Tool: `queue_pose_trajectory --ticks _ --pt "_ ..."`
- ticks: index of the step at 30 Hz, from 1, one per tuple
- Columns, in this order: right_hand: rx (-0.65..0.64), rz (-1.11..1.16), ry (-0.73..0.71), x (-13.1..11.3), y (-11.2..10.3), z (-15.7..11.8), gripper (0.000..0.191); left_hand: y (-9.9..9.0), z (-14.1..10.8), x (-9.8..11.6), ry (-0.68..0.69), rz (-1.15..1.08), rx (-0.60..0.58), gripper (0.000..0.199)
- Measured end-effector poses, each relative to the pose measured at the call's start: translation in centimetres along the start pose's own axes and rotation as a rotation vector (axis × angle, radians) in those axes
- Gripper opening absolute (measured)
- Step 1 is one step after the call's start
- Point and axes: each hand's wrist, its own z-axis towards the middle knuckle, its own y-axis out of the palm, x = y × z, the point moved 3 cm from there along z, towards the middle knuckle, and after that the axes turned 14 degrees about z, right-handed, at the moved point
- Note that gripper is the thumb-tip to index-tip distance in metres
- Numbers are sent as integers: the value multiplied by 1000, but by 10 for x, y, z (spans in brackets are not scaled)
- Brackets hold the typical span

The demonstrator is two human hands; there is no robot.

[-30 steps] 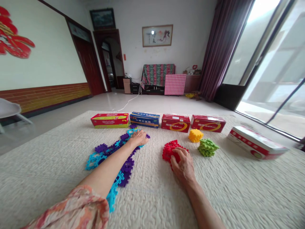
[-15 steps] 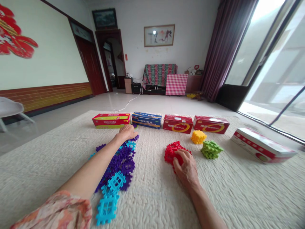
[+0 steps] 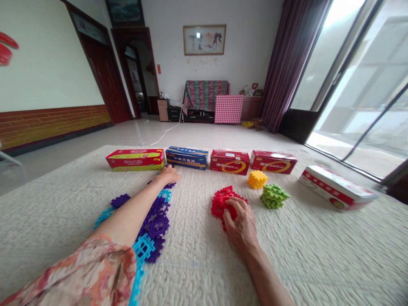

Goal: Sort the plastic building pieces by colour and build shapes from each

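Left hand (image 3: 168,174) lies over notched purple tiles (image 3: 157,225), its finger grip indiscernible; right hand (image 3: 242,221) clasps toothed red tiles (image 3: 219,203) on quilted, ridged cloth (image 3: 197,276).

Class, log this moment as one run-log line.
left hand: at purple pieces | right hand: on red pieces | right of red: yellow stack, green stack
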Motion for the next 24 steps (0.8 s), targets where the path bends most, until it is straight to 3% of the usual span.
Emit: queue_pose_trajectory --ticks 6,9,13,19,24 --pt "0 0 -16 2 1 -1 21 -9 -30 -15 195 -9 -4 38" --pt "2 3 -18 3 1 0 21 -19 -36 -26 174 -57 84 41" --pt "6 12 -13 1 0 0 20 -23 -21 -27 48 -79 238 35" --pt "-9 13 15 -1 -1 0 21 -3 17 -10 -41 -50 127 44" --pt "-7 15 36 -2 -1 0 19 8 24 -6 -100 -67 55 48"
